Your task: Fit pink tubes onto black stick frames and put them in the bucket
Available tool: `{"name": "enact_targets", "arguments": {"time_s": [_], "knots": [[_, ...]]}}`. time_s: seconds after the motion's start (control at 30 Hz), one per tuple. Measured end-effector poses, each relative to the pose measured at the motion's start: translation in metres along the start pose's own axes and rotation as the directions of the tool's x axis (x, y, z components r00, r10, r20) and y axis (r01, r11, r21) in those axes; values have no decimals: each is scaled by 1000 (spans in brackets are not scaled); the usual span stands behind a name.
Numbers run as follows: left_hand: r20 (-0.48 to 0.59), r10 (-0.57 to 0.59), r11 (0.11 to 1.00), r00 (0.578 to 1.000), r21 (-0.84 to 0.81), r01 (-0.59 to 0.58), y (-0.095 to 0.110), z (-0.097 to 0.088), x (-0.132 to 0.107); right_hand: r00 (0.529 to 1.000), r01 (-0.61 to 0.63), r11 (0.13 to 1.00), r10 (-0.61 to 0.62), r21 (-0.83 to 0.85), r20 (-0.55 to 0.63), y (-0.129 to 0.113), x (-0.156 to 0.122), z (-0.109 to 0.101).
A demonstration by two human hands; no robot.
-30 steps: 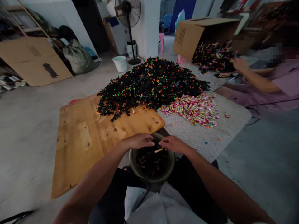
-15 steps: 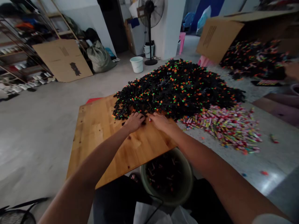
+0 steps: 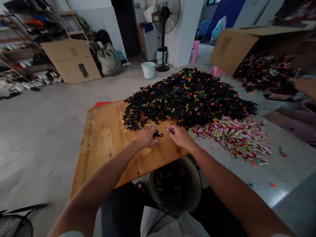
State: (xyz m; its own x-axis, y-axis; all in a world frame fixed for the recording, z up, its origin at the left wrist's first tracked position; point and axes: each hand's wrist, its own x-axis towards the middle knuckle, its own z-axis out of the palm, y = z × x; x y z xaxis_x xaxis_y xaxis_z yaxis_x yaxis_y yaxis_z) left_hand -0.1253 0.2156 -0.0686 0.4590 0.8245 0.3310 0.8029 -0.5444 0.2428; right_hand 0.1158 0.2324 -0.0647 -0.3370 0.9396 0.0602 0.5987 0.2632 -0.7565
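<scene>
Left hand (image 3: 147,136) gripped a slim black plastic piece (image 3: 158,134), right hand (image 3: 179,135) pinched a tiny red-and-white tube (image 3: 167,129). Hands apart over tan wooden board (image 3: 106,131); free ends faced inward, presumably to keep both visible.

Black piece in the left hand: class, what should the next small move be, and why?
Probably bring the right hand a little toward the left hand, so that the small red-and-white piece meets the black piece. Each hand holds one piece over the wooden board, and only a short gap separates the two.
</scene>
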Motion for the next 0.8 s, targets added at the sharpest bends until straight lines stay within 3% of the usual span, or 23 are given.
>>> {"name": "enact_targets", "arguments": {"time_s": [0.13,0.23,0.4,0.63,0.8], "knots": [[-42,-41,992,998,-124,36,48,-11,-24,998,-59,865,59,499,17,-6,-60,0],[-50,-8,995,999,-100,3,74,-22,-35,996,-87,747,76,660,45,-18,-91,-4],[-19,27,1000,999,17,-26,94,-40,-43,997,-71,707,61,704,39,-28,-118,-11],[-5,106,991,994,87,-105,107,-60,-49,998,-48,701,67,711,1,-34,-137,-14],[11,100,991,995,83,-101,108,-64,-53,997,-34,713,76,700,-29,-43,-145,-17]]}}
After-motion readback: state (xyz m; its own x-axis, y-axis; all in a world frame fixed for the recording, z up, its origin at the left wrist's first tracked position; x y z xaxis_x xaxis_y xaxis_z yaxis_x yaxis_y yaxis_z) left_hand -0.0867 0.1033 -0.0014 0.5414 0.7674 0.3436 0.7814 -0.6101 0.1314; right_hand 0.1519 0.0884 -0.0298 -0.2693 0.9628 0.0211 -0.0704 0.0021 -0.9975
